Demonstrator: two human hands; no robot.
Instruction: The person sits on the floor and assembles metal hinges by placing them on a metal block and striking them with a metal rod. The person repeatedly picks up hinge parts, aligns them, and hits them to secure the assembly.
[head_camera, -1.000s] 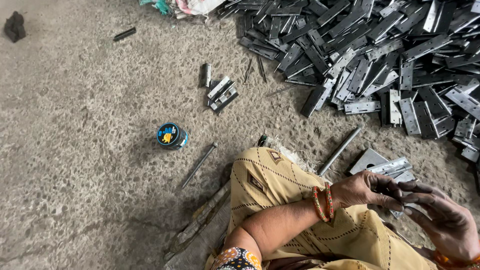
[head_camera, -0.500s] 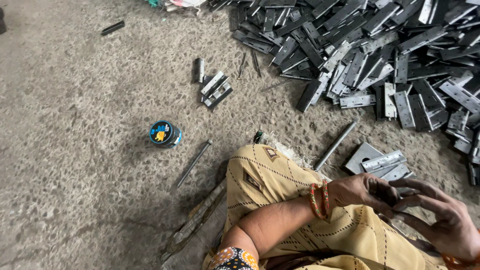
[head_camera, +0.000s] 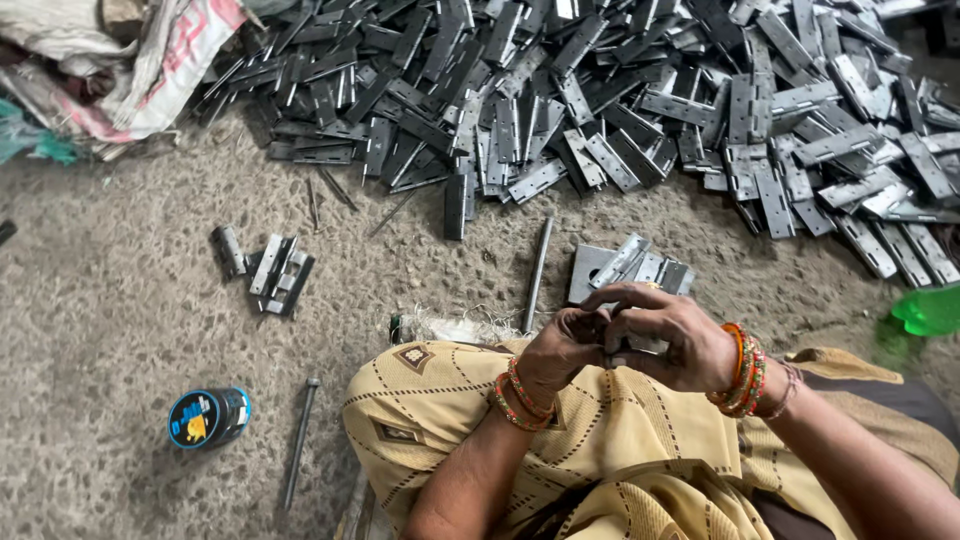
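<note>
My left hand (head_camera: 563, 347) and my right hand (head_camera: 671, 333) meet above my knee, fingers curled around a small grey metal hinge piece (head_camera: 628, 345) held between them. Most of the piece is hidden by my fingers. Both wrists wear orange and red bangles. Just beyond my hands a flat metal plate (head_camera: 592, 268) lies on the concrete floor with a few hinges (head_camera: 640, 262) stacked on it. A thin steel rod (head_camera: 539, 272) lies to its left.
A big heap of grey metal hinges (head_camera: 620, 110) covers the far floor. A small group of hinges (head_camera: 272, 270) lies at the left, a blue round tin (head_camera: 208, 416) and a long bolt (head_camera: 299, 442) nearer me. Sacks (head_camera: 120, 70) sit top left, a green bottle (head_camera: 925, 310) right.
The view has swung right and up. My right hand has come in from the right to meet my left hand, and both now close on the hinge piece.
</note>
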